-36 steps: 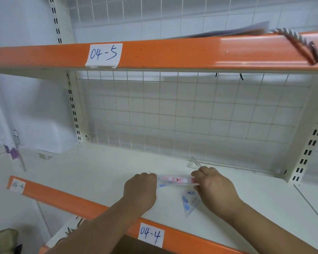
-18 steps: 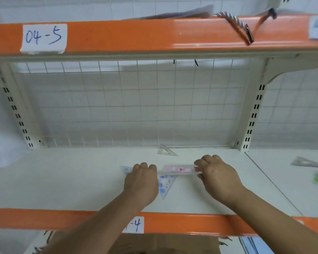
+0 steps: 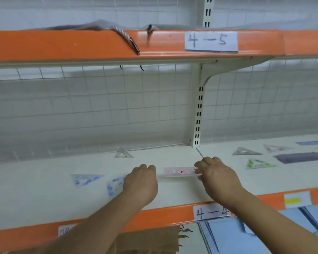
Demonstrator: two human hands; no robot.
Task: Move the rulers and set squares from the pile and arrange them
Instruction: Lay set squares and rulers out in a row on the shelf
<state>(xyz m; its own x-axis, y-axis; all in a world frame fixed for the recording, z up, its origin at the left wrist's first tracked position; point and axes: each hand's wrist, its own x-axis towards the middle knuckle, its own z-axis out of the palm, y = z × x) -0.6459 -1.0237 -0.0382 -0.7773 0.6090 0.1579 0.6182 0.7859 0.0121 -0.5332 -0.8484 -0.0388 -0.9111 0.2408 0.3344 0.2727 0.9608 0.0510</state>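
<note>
On white shelf (image 3: 44,198), pink ruler (image 3: 179,171), wire-grid back (image 3: 99,110), orange front edge (image 3: 154,219)

My ruler (image 3: 180,172) is clear with pink and red print. The far-left set square (image 3: 86,179) and the nearer set square (image 3: 115,186) carry blue patterns; the green set square (image 3: 257,163) has pale markings. The shelf (image 3: 44,189) is white, its front edge (image 3: 154,217) orange.

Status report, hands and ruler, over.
Right hand pinching pink ruler end. Left hand knuckles up over blue set square, grip hidden. Nothing blocking.
</note>
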